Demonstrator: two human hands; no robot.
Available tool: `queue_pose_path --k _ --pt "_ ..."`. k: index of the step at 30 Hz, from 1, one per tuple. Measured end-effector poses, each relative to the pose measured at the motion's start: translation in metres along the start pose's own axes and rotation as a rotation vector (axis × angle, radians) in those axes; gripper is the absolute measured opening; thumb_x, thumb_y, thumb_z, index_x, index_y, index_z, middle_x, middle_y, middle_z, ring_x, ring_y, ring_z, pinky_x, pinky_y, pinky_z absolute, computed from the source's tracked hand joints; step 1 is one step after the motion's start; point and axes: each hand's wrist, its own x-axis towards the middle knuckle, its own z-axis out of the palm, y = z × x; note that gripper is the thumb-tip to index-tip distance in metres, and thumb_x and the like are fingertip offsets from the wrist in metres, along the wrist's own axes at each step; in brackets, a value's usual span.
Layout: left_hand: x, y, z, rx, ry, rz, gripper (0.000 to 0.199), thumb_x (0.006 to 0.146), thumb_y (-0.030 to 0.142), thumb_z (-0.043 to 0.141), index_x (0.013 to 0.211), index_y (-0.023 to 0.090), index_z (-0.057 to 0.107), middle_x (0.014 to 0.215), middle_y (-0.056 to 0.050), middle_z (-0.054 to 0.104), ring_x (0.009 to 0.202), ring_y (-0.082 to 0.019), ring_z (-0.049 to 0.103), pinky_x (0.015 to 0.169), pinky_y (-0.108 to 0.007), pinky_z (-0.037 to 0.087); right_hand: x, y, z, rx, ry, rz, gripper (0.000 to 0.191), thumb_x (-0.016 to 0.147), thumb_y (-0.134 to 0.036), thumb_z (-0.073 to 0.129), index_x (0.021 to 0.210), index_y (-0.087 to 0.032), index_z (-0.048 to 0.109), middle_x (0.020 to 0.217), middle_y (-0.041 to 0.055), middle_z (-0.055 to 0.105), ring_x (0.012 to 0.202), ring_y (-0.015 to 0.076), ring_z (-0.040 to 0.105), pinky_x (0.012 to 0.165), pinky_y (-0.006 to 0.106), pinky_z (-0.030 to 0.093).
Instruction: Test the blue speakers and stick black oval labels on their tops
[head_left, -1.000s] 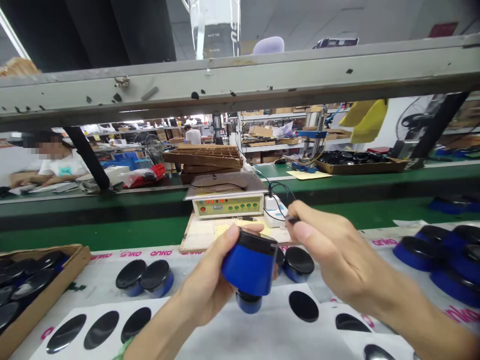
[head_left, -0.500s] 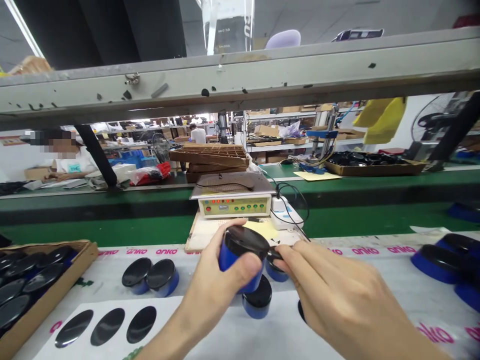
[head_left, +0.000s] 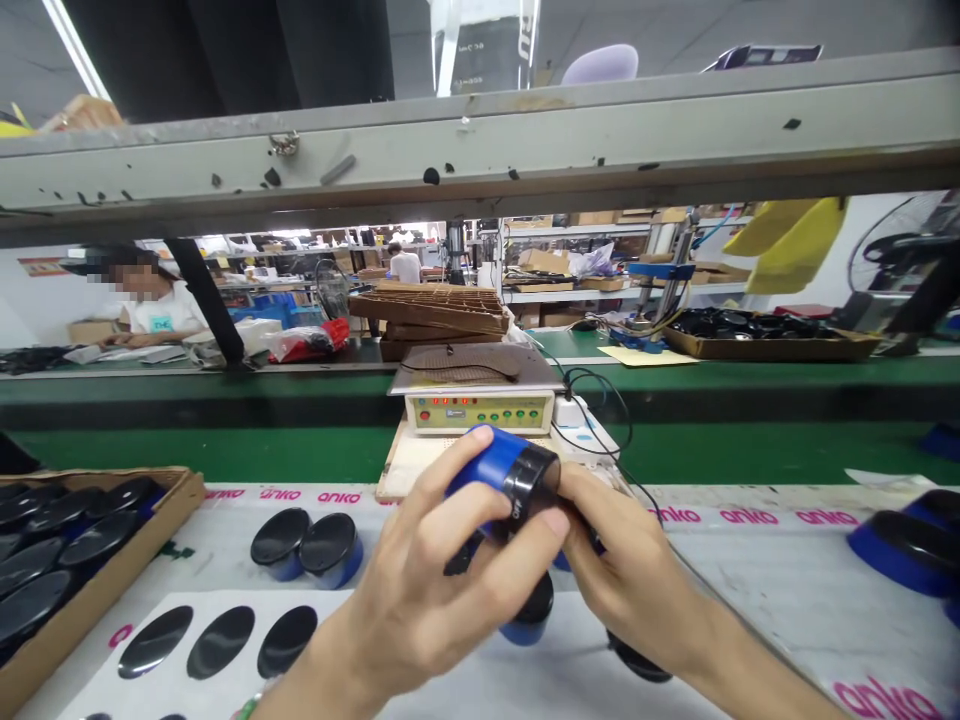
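My left hand [head_left: 435,580] is wrapped round a blue-and-black round housing [head_left: 499,465]. The housing is tipped on its side, its black end towards the right, with white lettering like "OFF" on the black band. Closed fingers of my right hand [head_left: 637,570] meet at that black end; what they pinch is hidden behind the housing and the fingers. Beneath my hands, another blue-and-black housing [head_left: 529,620] stands partly covered. Two more housings [head_left: 330,548] stand to the left. Several glossy black oval discs [head_left: 221,642] lie on a white sheet [head_left: 420,695].
At left, a cardboard tray [head_left: 184,500] holds several black-topped housings. More blue-and-black housings [head_left: 900,548] sit at right. Ahead is a control box [head_left: 480,412] with lit buttons, and a black cable [head_left: 637,485] runs down past my right hand. A shelf beam [head_left: 480,160] crosses overhead.
The housing has turned from black top upward onto its side, black end to the right. My left fingers have shifted over it. My right hand has come in closer beneath its end.
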Motion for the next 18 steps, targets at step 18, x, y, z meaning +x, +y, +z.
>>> queue_pose_path --k 18 --pt "0.005 -0.001 -0.017 -0.078 -0.151 -0.172 0.055 0.081 0.022 0.071 0.13 0.016 0.045 0.123 -0.011 0.044 0.12 -0.023 0.052 0.101 -0.036 0.051 0.005 -0.003 -0.014 -0.24 -0.085 -0.316 0.013 0.098 -0.016 0.039 0.098 -0.017 0.053 0.062 -0.0011 0.047 0.052 0.0133 0.042 0.045 0.027 0.033"
